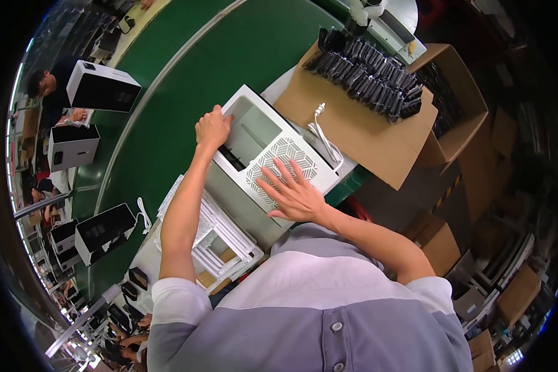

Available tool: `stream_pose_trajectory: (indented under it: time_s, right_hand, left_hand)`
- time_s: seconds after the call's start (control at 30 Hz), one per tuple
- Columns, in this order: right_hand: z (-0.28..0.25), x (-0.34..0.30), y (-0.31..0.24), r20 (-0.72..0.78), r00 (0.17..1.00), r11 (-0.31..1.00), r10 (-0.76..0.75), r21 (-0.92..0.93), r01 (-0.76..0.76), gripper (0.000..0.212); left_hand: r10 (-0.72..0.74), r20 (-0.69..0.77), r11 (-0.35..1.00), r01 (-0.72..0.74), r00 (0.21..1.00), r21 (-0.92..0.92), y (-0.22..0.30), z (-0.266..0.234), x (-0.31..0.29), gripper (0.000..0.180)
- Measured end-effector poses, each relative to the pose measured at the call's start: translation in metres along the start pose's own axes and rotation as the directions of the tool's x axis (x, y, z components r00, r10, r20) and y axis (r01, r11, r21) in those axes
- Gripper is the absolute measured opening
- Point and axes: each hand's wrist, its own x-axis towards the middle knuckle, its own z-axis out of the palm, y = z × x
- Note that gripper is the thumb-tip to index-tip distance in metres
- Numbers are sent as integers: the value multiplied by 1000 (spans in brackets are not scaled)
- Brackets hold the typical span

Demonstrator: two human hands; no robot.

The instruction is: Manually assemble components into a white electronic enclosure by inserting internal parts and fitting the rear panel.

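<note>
A white box-shaped housing [326, 185] lies in front of me, with a large opening at its far left and a patterned grille panel [296, 156] on its near right part. My left hand [212, 129] is closed round the housing's left edge, its fingertips at the rim of the opening. Flat on the grille rests my right hand [294, 195], fingers spread and holding nothing. A white power cord [317, 128] with its plug lies along the housing's right side. Inside the opening some dark parts show, too shaded to name.
Black plastic-wrapped pieces [372, 74] are heaped on a cardboard sheet [378, 152] beside an open carton [471, 118]. White grille panels [223, 248] are stacked left of my body. Across the green conveyor [167, 105], several white-and-black units stand near a co-worker [56, 93].
</note>
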Motion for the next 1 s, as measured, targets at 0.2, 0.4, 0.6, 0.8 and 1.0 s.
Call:
stream_pose_trajectory:
  time_s: [0.2,0.4,0.6,0.8,1.0]
  right_hand:
    - [8,6,-4,-19,999,997,46,-65,-47,86]
    - [-14,3,22,-191,981,993,35,-102,-56,84]
    - [-6,-7,35,-250,965,993,74,-67,-93,80]
    - [-36,-82,64,-343,866,914,364,309,-262,58]
    - [-44,-182,181,-368,271,456,889,754,-473,26]
  left_hand:
    - [-12,-6,1000,13,1000,9,-2,2,1,33]
    - [-18,3,1000,18,1000,16,3,0,5,33]
    - [-41,18,999,41,999,5,14,-8,3,40]
    - [308,-302,919,-364,902,-151,61,-7,-82,58]
    - [484,-27,806,-458,874,-376,167,-3,-222,25]
